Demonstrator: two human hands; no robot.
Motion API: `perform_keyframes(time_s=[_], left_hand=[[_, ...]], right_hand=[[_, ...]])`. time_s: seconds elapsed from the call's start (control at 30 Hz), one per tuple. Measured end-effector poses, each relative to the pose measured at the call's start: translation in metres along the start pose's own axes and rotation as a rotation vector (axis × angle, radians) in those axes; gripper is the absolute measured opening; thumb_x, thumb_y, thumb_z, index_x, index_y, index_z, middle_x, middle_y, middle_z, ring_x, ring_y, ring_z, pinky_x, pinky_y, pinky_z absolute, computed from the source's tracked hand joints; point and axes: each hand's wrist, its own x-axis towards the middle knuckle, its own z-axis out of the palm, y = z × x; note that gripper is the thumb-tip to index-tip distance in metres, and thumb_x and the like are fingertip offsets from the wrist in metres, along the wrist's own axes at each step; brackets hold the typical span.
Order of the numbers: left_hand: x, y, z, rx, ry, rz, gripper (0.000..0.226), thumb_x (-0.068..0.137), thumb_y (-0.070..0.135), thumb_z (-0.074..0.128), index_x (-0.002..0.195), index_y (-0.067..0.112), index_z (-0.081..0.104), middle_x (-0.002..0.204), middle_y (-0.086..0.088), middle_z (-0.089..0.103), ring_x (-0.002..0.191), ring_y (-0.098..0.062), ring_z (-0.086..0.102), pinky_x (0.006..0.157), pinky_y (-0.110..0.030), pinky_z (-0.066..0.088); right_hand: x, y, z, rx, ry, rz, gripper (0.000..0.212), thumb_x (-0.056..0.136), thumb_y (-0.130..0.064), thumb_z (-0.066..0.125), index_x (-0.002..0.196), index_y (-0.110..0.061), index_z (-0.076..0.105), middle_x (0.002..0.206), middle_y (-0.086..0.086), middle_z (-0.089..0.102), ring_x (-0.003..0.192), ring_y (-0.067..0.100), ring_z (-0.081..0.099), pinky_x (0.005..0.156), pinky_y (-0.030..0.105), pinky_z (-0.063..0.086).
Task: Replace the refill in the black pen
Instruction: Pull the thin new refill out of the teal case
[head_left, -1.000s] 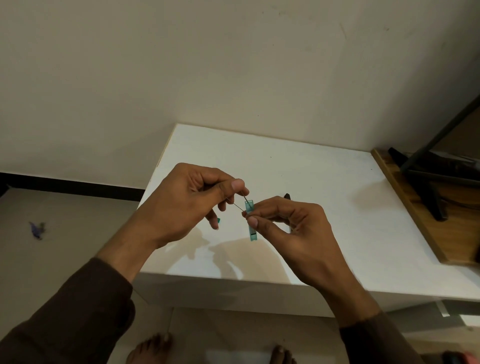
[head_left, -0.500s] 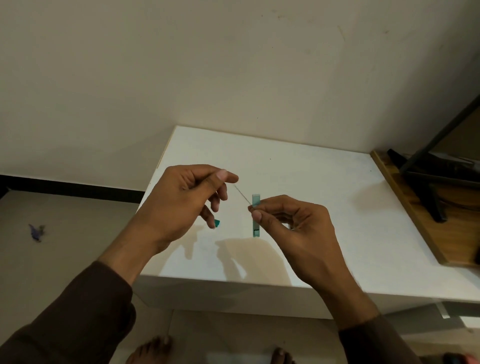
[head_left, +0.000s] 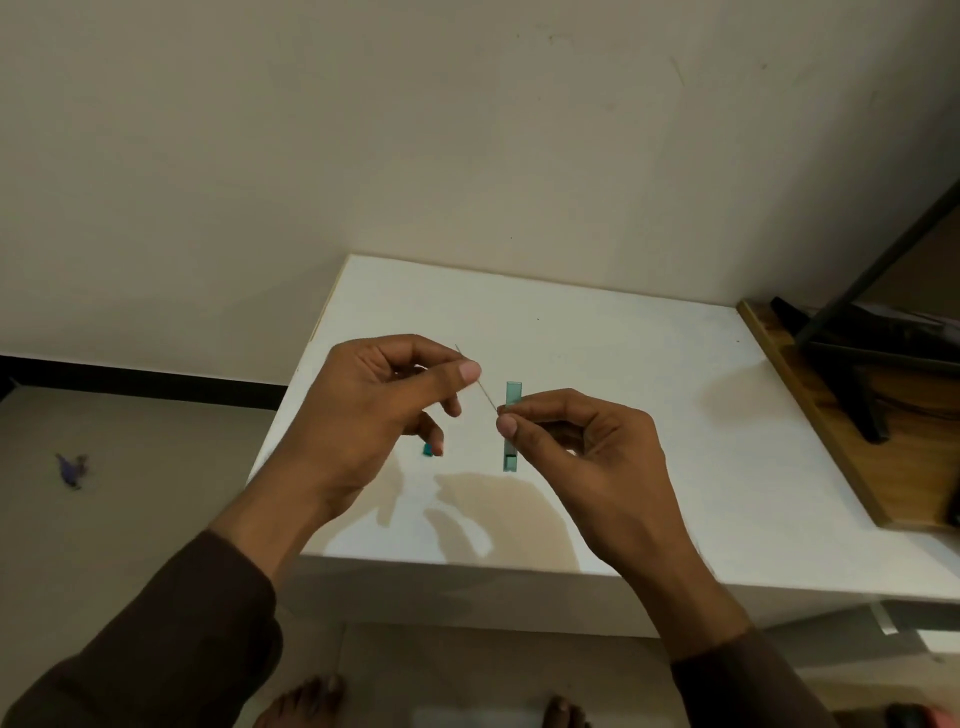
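Note:
My left hand (head_left: 374, 410) pinches a thin grey refill lead (head_left: 485, 392) between thumb and forefinger above the white table (head_left: 649, 415). The lead slants down to the right, and its lower end meets the fingertips of my right hand (head_left: 587, 457). A teal refill case (head_left: 513, 392) stands upright in the pinch of my right thumb and forefinger, which cover its middle. A small teal cap (head_left: 427, 450) lies on the table just under my left fingers. The black pen is hidden from view.
The white table's left and near edges drop to the floor, where my bare feet (head_left: 306, 701) show. A wooden board (head_left: 810, 415) with a black metal stand (head_left: 852, 384) lies along the table's right side. The wall stands close behind.
My left hand has drawn the lead up and to the left, out of the case. The case has turned from tilted to upright in my right hand. The black pen tip behind my right hand no longer shows.

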Motion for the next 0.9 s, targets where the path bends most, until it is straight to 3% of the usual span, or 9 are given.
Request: perform_keyframes(time_s=[0.13, 0.23, 0.3, 0.43, 0.53, 0.63, 0.73, 0.83, 0.9], left_hand=[[-0.002, 0.003, -0.022, 0.002, 0.023, -0.048, 0.023, 0.071, 0.025, 0.082, 0.084, 0.006, 0.082, 0.091, -0.008, 0.078, 0.075, -0.021, 0.069, 0.052, -0.031, 0.054], [-0.012, -0.002, -0.025, 0.188, -0.086, -0.093, 0.021, 0.070, 0.033, 0.081, 0.083, 0.016, 0.086, 0.097, -0.001, 0.083, 0.082, -0.015, 0.075, 0.058, -0.028, 0.059], [-0.017, -0.006, -0.026, 0.285, -0.152, -0.109, 0.023, 0.070, 0.039, 0.079, 0.086, 0.025, 0.087, 0.099, 0.007, 0.083, 0.090, -0.011, 0.075, 0.064, -0.026, 0.062], [-0.020, -0.006, -0.035, 0.334, -0.176, -0.125, 0.025, 0.069, 0.046, 0.078, 0.087, 0.031, 0.086, 0.094, 0.006, 0.084, 0.093, -0.013, 0.075, 0.077, -0.029, 0.062], [-0.022, -0.006, -0.043, 0.357, -0.130, -0.122, 0.022, 0.070, 0.046, 0.079, 0.085, 0.032, 0.086, 0.088, 0.005, 0.084, 0.089, -0.014, 0.075, 0.082, -0.035, 0.062], [-0.024, -0.005, -0.054, 0.389, -0.086, -0.121, 0.021, 0.069, 0.047, 0.080, 0.084, 0.033, 0.086, 0.087, 0.008, 0.084, 0.088, -0.012, 0.075, 0.079, -0.034, 0.061], [-0.024, -0.005, -0.068, 0.344, 0.019, -0.129, 0.026, 0.063, 0.048, 0.082, 0.081, 0.030, 0.086, 0.087, 0.007, 0.084, 0.086, -0.012, 0.076, 0.078, -0.035, 0.061], [-0.024, -0.007, -0.077, 0.328, 0.063, -0.136, 0.027, 0.063, 0.049, 0.081, 0.080, 0.029, 0.086, 0.088, 0.008, 0.084, 0.083, -0.010, 0.076, 0.076, -0.036, 0.061], [-0.024, -0.009, -0.078, 0.331, 0.071, -0.137, 0.024, 0.065, 0.047, 0.081, 0.080, 0.028, 0.086, 0.087, 0.008, 0.084, 0.081, -0.009, 0.075, 0.073, -0.034, 0.060]], right_hand=[[0.003, 0.002, 0.000, 0.076, 0.058, 0.059, 0.010, 0.090, -0.010, 0.077, 0.098, -0.014, 0.079, 0.092, -0.004, 0.081, 0.088, 0.010, 0.077, 0.082, 0.024, 0.061], [0.007, -0.003, 0.008, 0.187, 0.044, 0.127, 0.032, 0.088, -0.005, 0.078, 0.113, -0.019, 0.065, 0.098, 0.003, 0.080, 0.089, 0.017, 0.078, 0.084, 0.036, 0.063], [0.009, -0.006, 0.017, 0.167, 0.015, 0.137, 0.045, 0.087, -0.008, 0.081, 0.124, -0.026, 0.062, 0.099, 0.002, 0.078, 0.087, 0.017, 0.078, 0.085, 0.038, 0.062], [0.011, -0.009, 0.036, 0.175, -0.018, 0.125, 0.025, 0.087, -0.010, 0.081, 0.110, -0.021, 0.076, 0.096, -0.002, 0.079, 0.090, 0.013, 0.076, 0.089, 0.037, 0.062], [0.013, -0.010, 0.046, 0.161, -0.042, 0.121, 0.022, 0.088, -0.013, 0.081, 0.108, -0.020, 0.078, 0.094, -0.004, 0.080, 0.091, 0.010, 0.075, 0.089, 0.034, 0.061], [0.017, -0.008, 0.051, 0.161, -0.039, 0.124, 0.024, 0.090, -0.030, 0.078, 0.112, -0.023, 0.076, 0.092, -0.005, 0.081, 0.088, 0.008, 0.076, 0.081, 0.026, 0.062], [0.024, 0.004, 0.056, -0.082, -0.029, 0.138, 0.020, 0.096, -0.036, 0.070, 0.111, -0.024, 0.076, 0.094, -0.010, 0.079, 0.080, 0.002, 0.072, 0.071, 0.014, 0.052], [0.027, 0.018, 0.069, -0.455, -0.198, 0.143, 0.022, 0.101, -0.031, 0.063, 0.118, -0.023, 0.074, 0.110, -0.007, 0.071, 0.089, 0.008, 0.064, 0.081, 0.022, 0.050], [0.028, 0.023, 0.078, -0.575, -0.266, 0.128, 0.025, 0.102, -0.031, 0.061, 0.122, -0.022, 0.072, 0.113, -0.004, 0.066, 0.100, 0.016, 0.063, 0.088, 0.028, 0.050]])
